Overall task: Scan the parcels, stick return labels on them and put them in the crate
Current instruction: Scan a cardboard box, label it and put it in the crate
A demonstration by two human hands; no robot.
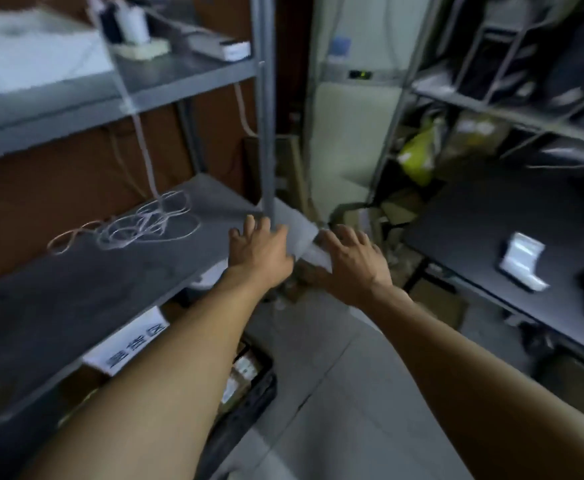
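Observation:
The picture is blurred by motion. A flat grey-white parcel hangs in front of me beside the shelf post. My left hand grips its left edge, fingers spread over the top. My right hand grips its right lower edge, thumb underneath. Both arms are stretched forward. Low on the floor under the shelf stands a black crate with several labelled parcels inside.
A grey metal shelf on the left carries a coiled white cable. A sign with characters hangs below it. On the right a dark table holds a label roll. More racks with parcels stand behind.

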